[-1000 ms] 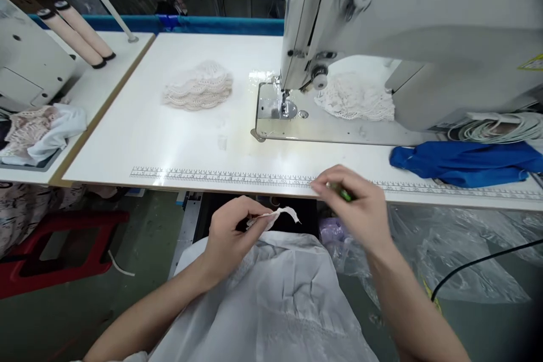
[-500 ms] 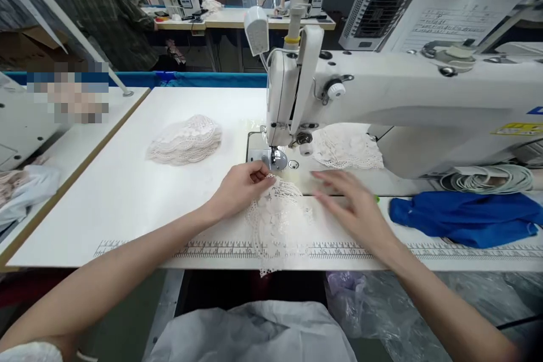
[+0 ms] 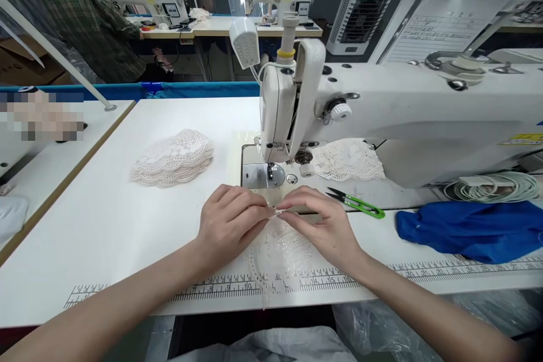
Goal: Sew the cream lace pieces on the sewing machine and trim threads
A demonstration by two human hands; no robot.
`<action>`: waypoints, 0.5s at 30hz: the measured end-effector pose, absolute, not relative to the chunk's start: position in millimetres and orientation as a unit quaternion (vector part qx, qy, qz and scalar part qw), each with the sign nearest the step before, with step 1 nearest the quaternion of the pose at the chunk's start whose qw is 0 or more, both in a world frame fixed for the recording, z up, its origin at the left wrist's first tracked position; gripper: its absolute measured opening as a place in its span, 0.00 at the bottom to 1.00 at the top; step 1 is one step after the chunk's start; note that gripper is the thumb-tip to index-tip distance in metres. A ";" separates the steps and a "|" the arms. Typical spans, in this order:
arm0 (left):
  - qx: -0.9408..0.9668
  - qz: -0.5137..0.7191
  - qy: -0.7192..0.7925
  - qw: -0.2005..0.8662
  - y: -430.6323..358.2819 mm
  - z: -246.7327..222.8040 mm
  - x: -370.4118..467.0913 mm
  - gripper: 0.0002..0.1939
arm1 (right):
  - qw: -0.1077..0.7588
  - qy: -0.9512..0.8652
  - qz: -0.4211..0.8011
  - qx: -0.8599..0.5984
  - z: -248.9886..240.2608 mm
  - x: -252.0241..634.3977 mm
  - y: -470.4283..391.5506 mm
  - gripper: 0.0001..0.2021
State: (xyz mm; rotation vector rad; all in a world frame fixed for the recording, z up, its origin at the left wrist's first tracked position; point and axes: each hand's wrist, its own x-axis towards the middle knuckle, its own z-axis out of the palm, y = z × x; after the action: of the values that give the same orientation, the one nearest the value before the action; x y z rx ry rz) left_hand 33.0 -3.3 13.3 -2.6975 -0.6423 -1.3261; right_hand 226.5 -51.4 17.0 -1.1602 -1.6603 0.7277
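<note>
My left hand (image 3: pixel 231 223) and my right hand (image 3: pixel 324 223) meet just in front of the sewing machine's needle plate (image 3: pixel 254 176). Both pinch the top edge of a white lace piece (image 3: pixel 282 254) between thumb and fingers. The lace hangs down from the fingertips over the printed ruler toward the table's front edge. Behind the hands stands the white sewing machine (image 3: pixel 382 96), its presser foot (image 3: pixel 270 171) above the plate and apart from the lace. Green thread snips (image 3: pixel 360 203) lie to the right of my right hand.
A stack of lace pieces (image 3: pixel 173 158) sits on the left of the table. More lace (image 3: pixel 348 159) lies under the machine arm. A blue cloth (image 3: pixel 470 231) and a coiled cord (image 3: pixel 492 188) are at the right. Another person (image 3: pixel 89 34) stands at the back left.
My right hand has come in from the right and now grips the lace edge beside my left hand. The lace edge has come away from the presser foot, toward me. The snips are now uncovered.
</note>
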 end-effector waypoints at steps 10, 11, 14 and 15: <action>-0.881 -0.430 -0.190 0.047 -8.3 13.5 33.1 0.06 | 0.479 -0.791 0.035 -0.380 19.7 232.1 -60.2 0.08; -0.881 -0.433 -0.188 0.036 -11.1 15.5 34.0 0.06 | 0.477 -0.794 0.036 -0.376 22.8 232.8 -64.6 0.09; -0.879 -0.423 -0.205 -0.078 -27.2 31.4 38.2 0.05 | 0.453 -0.788 0.101 -0.404 42.4 237.2 -85.8 0.11; -0.874 -0.409 -0.219 -0.145 -34.0 39.8 40.0 0.03 | 0.431 -0.780 0.145 -0.429 51.7 239.7 -93.4 0.10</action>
State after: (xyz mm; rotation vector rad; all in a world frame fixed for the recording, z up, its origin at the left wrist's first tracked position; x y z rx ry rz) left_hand 40.0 -34.0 39.8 -3.0326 -0.7584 -1.4173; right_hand 239.7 -93.4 51.7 -1.0708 -1.9467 0.3617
